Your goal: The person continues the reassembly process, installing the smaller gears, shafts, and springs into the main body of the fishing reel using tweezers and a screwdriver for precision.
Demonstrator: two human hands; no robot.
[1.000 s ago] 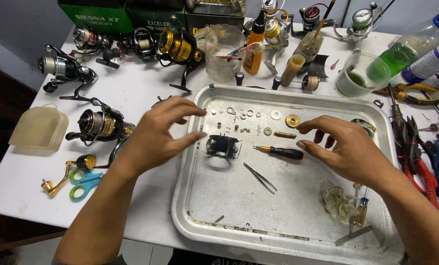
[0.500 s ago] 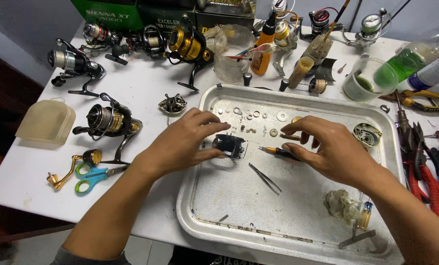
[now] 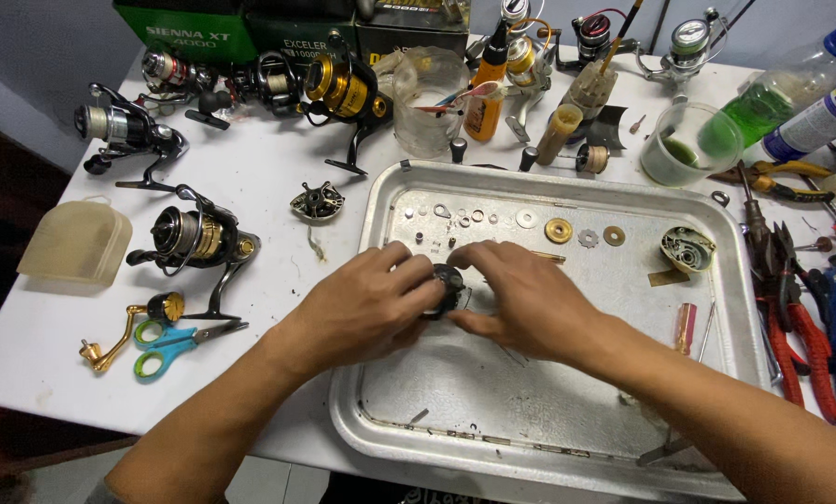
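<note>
Pinching a small black reel part (image 3: 449,285) between them over the metal tray (image 3: 567,191), the left hand (image 3: 366,303) and right hand (image 3: 520,299) risked sweeping the nearby washers (image 3: 527,219) out of order if either grip slipped.

Black reel part (image 3: 449,283), silver metal tray (image 3: 567,439), white table (image 3: 250,187), green-and-blue scissors (image 3: 170,342), gold washer (image 3: 559,230)

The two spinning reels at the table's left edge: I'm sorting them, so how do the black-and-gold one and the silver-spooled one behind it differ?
The black-and-gold reel has a dark and gold spool; the silver-spooled reel is black and silver. The black-and-gold reel sits nearer the metal tray and scissors; the silver-spooled reel lies farther back. Both rest on the white table, untouched.
</note>
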